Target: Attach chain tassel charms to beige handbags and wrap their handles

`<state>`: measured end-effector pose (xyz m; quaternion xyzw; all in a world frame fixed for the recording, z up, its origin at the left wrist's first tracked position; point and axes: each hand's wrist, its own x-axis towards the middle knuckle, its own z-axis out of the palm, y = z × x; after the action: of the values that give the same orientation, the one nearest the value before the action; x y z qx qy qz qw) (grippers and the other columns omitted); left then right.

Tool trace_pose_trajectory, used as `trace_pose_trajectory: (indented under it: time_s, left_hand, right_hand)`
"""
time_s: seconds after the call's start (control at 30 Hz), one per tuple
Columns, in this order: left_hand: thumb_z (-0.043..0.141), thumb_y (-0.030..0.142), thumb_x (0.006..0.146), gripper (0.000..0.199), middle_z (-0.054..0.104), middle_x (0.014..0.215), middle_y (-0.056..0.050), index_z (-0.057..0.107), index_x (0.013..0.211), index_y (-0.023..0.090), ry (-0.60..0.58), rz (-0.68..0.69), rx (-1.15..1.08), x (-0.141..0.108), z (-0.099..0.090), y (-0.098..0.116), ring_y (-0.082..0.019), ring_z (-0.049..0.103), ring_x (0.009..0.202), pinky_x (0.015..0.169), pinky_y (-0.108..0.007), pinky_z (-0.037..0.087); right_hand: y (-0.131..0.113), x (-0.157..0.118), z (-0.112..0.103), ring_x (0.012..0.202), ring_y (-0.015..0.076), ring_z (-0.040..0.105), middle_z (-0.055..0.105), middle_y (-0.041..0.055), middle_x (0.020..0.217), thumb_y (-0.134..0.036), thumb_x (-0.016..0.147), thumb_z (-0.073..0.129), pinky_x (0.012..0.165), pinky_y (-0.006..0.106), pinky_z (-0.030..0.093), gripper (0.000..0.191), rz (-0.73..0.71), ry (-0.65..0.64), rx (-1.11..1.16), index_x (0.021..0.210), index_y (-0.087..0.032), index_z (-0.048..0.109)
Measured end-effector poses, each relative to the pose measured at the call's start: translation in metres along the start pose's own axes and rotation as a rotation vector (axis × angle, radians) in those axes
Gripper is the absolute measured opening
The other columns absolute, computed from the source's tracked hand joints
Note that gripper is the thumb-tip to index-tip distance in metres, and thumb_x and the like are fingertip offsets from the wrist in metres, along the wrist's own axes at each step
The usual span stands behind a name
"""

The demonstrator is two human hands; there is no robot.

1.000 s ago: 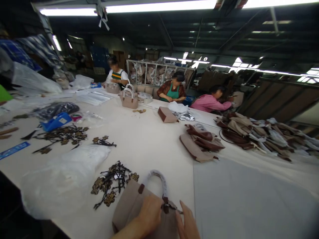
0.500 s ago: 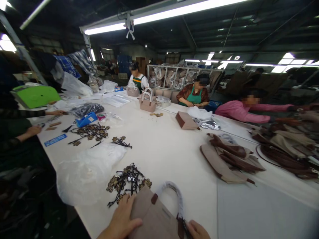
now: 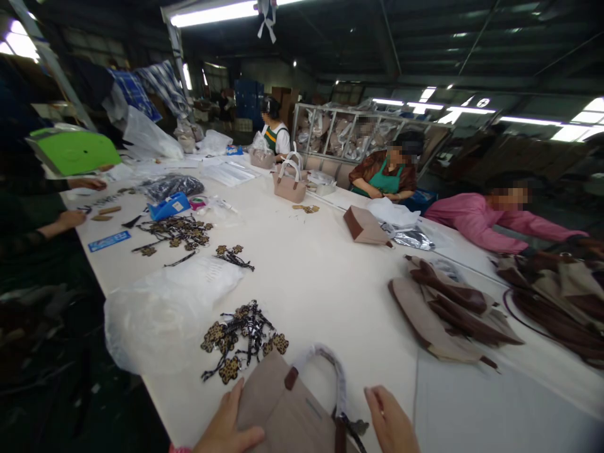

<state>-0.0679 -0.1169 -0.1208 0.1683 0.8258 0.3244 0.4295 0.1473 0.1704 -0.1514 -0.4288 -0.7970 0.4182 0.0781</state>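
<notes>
A taupe handbag (image 3: 287, 409) with brown tabs and a wrapped white handle (image 3: 337, 365) lies at the bottom middle. My left hand (image 3: 229, 421) grips its left side, thumb on the front and fingers at the edge. To the right of the bag, my right hand (image 3: 389, 418) is apart from it, holding nothing, its fingers loosely extended. A dark cord with a flower-shaped charm (image 3: 359, 428) hangs at the base of the handle, between bag and right hand. Just beyond the bag lies a pile of leopard-print flower charms (image 3: 245, 336) with black cords.
A clear plastic bag (image 3: 151, 321) is at the left edge. More charms (image 3: 177, 233) and a blue dispenser (image 3: 170, 206) lie beyond. Flat taupe-and-brown bags (image 3: 453, 308) are on the right. Several people sit or stand around the white table (image 3: 321, 283).
My right hand has let go of the cord by the handle and moved right and slightly up. The charm on the cord now shows. The camera view has shifted slightly.
</notes>
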Motion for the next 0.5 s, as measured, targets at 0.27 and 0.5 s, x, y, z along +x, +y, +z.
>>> trace_pose_trajectory:
  time_s: [0.27, 0.5]
  left_hand:
    - [0.076, 0.054, 0.052, 0.097, 0.058, 0.137, -0.011, 0.046, 0.136, 0.019, -0.143, 0.158, -0.556, -0.011, 0.005, -0.007, -0.035, 0.050, 0.129, 0.109, -0.040, 0.040]
    - [0.072, 0.021, 0.054, 0.087, 0.054, 0.139, -0.007, 0.044, 0.136, 0.027, -0.188, 0.253, -0.580, -0.007, 0.012, 0.006, -0.032, 0.050, 0.128, 0.106, -0.043, 0.042]
  right_hand:
    - [-0.032, 0.058, 0.038, 0.056, 0.0206, 0.057, 0.055, -0.0008, 0.057, -0.038, 0.055, 0.054, 0.057, 0.030, 0.043, 0.024, 0.151, -0.208, 0.112, 0.072, -0.022, 0.053]
    - [-0.036, 0.005, -0.049, 0.084, 0.0266, 0.065, 0.069, 0.0050, 0.085, -0.049, 0.066, 0.070, 0.073, 0.033, 0.050, 0.037, -0.056, -0.176, 0.279, 0.091, -0.023, 0.066]
